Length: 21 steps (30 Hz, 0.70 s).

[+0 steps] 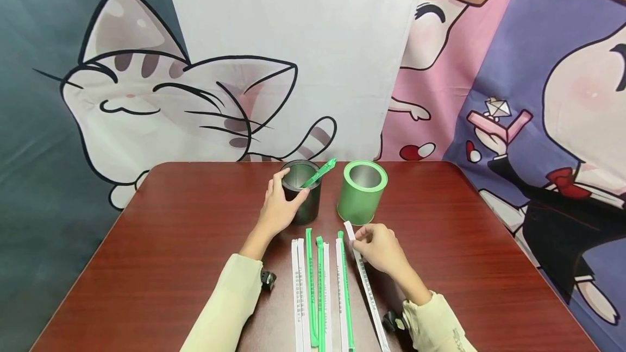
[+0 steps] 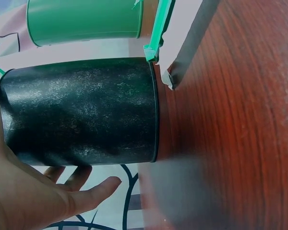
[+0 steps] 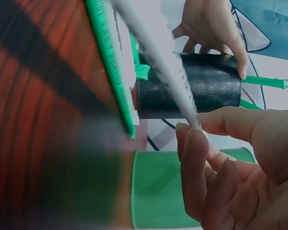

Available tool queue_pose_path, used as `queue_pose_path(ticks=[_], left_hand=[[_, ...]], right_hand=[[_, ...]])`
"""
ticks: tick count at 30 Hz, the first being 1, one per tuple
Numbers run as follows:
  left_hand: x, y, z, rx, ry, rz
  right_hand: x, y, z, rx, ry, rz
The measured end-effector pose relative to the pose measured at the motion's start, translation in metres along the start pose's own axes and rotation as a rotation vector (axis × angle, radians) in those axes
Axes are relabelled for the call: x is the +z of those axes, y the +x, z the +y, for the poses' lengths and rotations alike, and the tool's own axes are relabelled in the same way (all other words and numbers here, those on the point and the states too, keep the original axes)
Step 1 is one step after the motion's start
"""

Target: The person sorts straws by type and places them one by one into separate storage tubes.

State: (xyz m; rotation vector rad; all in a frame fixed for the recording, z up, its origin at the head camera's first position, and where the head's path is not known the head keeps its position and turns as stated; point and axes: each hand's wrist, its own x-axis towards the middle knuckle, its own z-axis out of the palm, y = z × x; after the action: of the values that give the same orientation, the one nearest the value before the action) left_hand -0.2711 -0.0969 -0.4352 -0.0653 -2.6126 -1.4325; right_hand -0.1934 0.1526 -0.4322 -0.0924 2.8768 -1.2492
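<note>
My left hand (image 1: pixel 279 208) holds the black can (image 1: pixel 308 211) near its rim, thumb on the near side and fingers on the left. Green-wrapped straw ends (image 3: pixel 266 81) stick out of that can's mouth. With thumb and fingertips my right hand (image 1: pixel 380 247) pinches a white paper-wrapped straw (image 1: pixel 366 284) near its far end. That straw slants toward the front of the table. Just beyond the right hand stands the green can (image 1: pixel 361 202), upright beside the black one.
Between the forearms, several wrapped straws lie lengthwise on the reddish-brown table (image 1: pixel 161 243), white ones (image 1: pixel 295 287) and green ones (image 1: pixel 310 287) mixed. A cloth with cartoon figures (image 1: pixel 161 91) hangs behind the table's far edge.
</note>
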Motion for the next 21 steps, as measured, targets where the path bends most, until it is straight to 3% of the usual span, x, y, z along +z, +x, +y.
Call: queue_pose_path(ticks=[8, 21], left_hand=[[-0.001, 0.003, 0.000, 0.009, -0.001, -0.002], [0.001, 0.001, -0.002, 0.013, 0.013, -0.001]], right_hand=[[-0.015, 0.001, -0.014, -0.070, 0.063, 0.024], [-0.051, 0.006, -0.046, -0.139, 0.204, 0.183]])
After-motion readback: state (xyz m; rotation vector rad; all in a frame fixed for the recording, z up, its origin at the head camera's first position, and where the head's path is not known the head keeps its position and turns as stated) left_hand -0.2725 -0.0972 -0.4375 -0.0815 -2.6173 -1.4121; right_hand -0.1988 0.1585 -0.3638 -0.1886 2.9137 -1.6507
